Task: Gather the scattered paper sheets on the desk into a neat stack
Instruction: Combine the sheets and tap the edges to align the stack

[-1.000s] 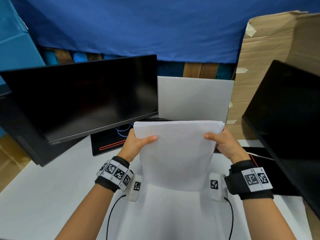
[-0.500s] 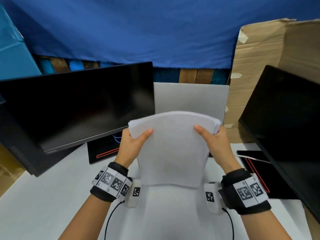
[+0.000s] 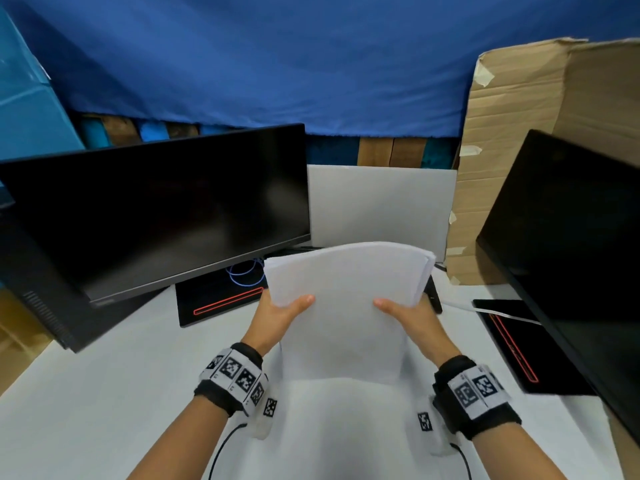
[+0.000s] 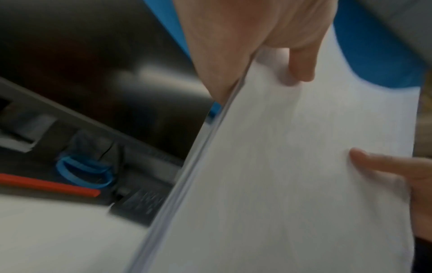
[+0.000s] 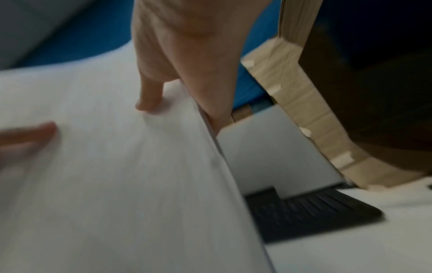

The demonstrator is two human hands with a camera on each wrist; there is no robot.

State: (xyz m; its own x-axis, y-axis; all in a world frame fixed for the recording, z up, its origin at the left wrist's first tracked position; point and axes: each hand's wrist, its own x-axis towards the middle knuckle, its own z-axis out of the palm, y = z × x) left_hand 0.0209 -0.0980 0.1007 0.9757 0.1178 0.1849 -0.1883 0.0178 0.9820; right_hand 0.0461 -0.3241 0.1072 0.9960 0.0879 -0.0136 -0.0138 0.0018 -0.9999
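Note:
A stack of white paper sheets [image 3: 343, 306] stands upright over the white desk [image 3: 104, 393], its top bowed away from me. My left hand [image 3: 280, 313] grips the stack's left edge, thumb on the near face. My right hand [image 3: 412, 317] grips the right edge the same way. In the left wrist view the left hand [image 4: 257, 46] pinches the stack [image 4: 292, 166], whose layered edge shows. The right wrist view shows the right hand [image 5: 187, 73] clamping the stack [image 5: 117, 175]. The fingers behind the sheets are hidden.
A black monitor [image 3: 156, 209] stands at the left, another black monitor [image 3: 571, 254] at the right. A white panel [image 3: 381, 206] and cardboard [image 3: 512, 133] rise behind. Black bases with red lines [image 3: 221, 303] lie on the desk, and a keyboard [image 5: 315, 212] lies beyond the stack.
Both hands have slid lower along the stack's side edges. The top of the stack has gone from flat to bowed.

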